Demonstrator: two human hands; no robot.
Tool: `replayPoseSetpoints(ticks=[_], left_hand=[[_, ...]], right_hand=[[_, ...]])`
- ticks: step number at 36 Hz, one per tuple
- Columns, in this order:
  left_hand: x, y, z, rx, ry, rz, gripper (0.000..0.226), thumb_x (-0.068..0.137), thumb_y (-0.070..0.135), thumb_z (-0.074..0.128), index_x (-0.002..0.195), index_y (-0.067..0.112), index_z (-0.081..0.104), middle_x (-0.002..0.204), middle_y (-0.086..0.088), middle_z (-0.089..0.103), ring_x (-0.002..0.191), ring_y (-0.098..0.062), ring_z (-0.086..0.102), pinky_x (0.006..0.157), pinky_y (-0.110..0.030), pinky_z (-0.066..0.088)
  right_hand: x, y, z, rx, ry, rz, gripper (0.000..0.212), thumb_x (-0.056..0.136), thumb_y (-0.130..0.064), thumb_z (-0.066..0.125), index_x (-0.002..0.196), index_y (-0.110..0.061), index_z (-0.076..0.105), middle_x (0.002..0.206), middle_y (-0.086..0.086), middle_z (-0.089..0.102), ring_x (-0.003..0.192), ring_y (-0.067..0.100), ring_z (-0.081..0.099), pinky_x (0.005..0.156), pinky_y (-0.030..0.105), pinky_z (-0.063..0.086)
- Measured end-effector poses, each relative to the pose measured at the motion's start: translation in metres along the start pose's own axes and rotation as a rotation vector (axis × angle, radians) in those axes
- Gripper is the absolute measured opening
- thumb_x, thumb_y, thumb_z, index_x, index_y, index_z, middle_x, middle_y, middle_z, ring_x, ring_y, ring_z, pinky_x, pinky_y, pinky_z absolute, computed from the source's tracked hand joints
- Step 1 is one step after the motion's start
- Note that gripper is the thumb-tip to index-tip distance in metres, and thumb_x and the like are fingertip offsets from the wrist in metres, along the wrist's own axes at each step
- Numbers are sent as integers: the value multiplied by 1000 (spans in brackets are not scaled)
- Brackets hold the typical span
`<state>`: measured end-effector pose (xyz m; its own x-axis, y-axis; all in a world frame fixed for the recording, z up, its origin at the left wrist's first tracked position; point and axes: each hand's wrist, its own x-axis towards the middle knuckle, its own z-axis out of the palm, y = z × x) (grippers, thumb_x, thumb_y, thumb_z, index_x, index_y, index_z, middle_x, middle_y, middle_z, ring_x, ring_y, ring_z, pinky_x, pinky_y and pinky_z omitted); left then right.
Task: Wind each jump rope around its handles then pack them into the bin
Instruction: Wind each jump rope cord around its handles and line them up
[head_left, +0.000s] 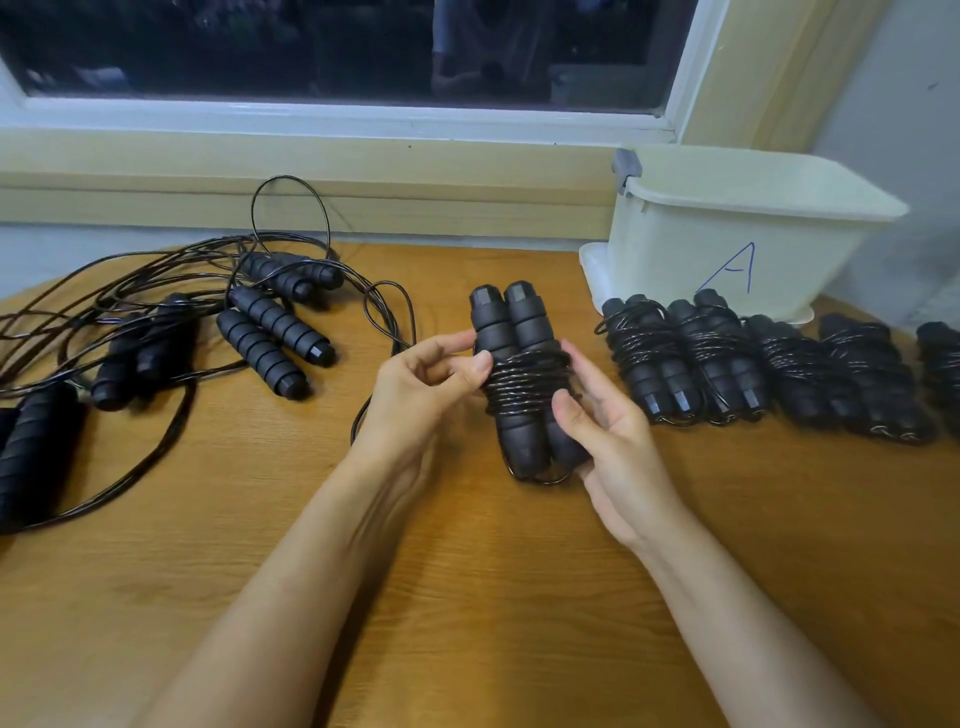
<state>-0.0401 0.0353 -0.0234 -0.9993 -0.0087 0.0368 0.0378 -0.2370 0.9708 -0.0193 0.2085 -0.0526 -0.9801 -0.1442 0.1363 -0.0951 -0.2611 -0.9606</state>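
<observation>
Tension is the story right now: the handles (511, 332) are held side by side, up off the table (467, 571), left of the bin (727, 244) and a little nearer the person, with the cord (524, 382) coiled in tight turns round their middle. The right hand (615, 441) cups the pair from the side facing the bin, thumb across the front, fingers curled behind. It looks like the anchor that stops the two from splaying. The left hand (426, 387), on the side away from the bin, pinches the cord at the coil's edge, probably so the turns don't slacken. A tail of cord trails off below it, so the winding seems unfinished. A row of wound bundles (727, 358) lines up right in front of the bin, handy for packing, while the loose ropes (208, 322) lie tangled far to the bin's left, waiting.
</observation>
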Motion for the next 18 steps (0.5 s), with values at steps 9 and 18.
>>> replayPoseSetpoints(ticks=[9,18], left_hand=[[-2,-3,2,21,35,-13,38,76,20,73,111,14,61,72,3,72,71,-6,69,75,-18,50],[-6,-9,9,81,61,87,44,66,27,77,105,16,62,71,3,72,77,-12,71,76,-21,54]], right_hand=[[1,10,4,-308,205,-296,47,93,-18,65,134,-37,54,140,-15,50,132,3,47,108,23,40],[2,21,6,-827,264,-504,45,99,-22,51,143,-17,50,144,1,52,132,15,48,108,12,30]])
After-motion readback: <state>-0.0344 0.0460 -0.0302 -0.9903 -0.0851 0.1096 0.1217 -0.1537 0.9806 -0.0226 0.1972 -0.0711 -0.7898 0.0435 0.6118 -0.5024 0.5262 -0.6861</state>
